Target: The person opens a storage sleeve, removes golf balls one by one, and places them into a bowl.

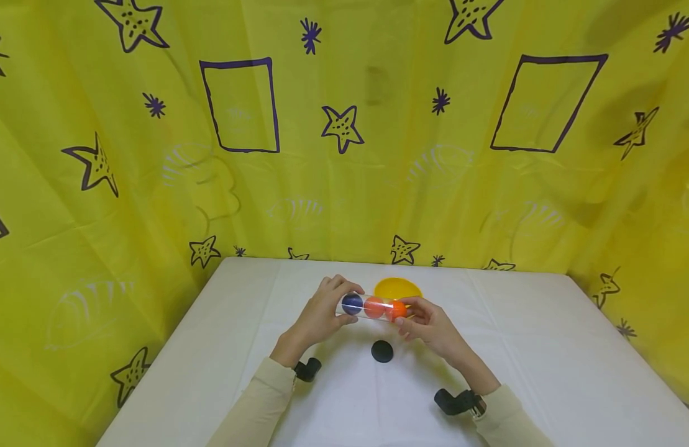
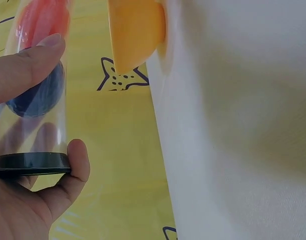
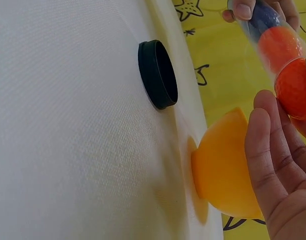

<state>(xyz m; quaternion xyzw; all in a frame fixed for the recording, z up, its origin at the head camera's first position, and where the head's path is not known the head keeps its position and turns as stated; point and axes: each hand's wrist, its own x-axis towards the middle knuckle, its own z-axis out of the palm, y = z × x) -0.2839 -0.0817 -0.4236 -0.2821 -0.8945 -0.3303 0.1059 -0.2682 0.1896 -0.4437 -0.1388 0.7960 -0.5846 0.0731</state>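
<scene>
Yellow cloth with purple stars and squares hangs all round a white table [image 1: 545, 347], and both hands meet above its middle. Left hand [image 1: 322, 313] curls round the capped end of a clear tube [image 1: 372, 307], thumb and fingers pinching it just above the black end cap [image 2: 32, 162] — a steadying grip, I'd judge, with the tube held level over the table. Right hand [image 1: 428, 323] works the other end, fingertips pinching an orange ball [image 1: 397, 310] right at the mouth; whether that ball sits fully inside or half out, I can't tell.

Inside the tube: a dark blue ball [image 1: 352, 303] nearest the capped end, then a reddish-orange ball [image 1: 374, 307] touching it, then the orange one.

Loose on the table, just below the hands, lies a black lid [image 1: 382, 351], rim up — off the tube, it seems, which leaves that end open. Just behind the hands sits a yellow bowl [image 1: 398, 288]; nothing shows inside it from the head view.
</scene>
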